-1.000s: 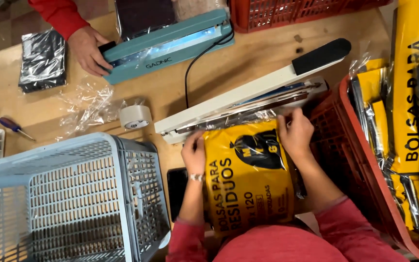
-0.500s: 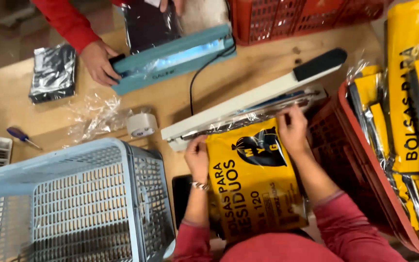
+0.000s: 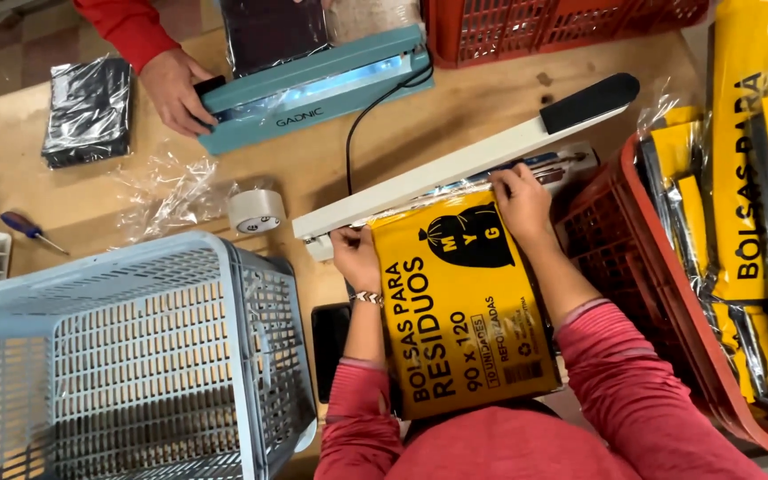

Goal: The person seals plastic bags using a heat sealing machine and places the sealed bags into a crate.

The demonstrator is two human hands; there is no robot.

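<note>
Both my hands are on the yellow bag pack point(image 3: 460, 311), one at each top corner. Left hand point(image 3: 356, 258) pinches the left corner, right hand point(image 3: 522, 200) presses the right corner. Hands apart, pack flat on the wooden table point(image 3: 491, 116) between them.

The pack's clear top edge sits under the raised arm of the white heat sealer point(image 3: 464, 160), black handle point(image 3: 590, 102) up at the far right. Arm looks open, not pressed.

Risks as I judge them:
- Film edge looks wrinkled near the bar; a crease there would give a bad seam.
- My fingertips are just beside the bar; pinch or burn if the arm drops.
- Pack sits at an angle to me; a slip on either corner skews the seal line.

Red crate point(image 3: 660, 258) with more yellow packs is at my right, grey basket point(image 3: 135, 356) at my left. A co-worker's hand point(image 3: 175, 89) is on a teal sealer point(image 3: 313, 89) across the table, well apart from mine.
</note>
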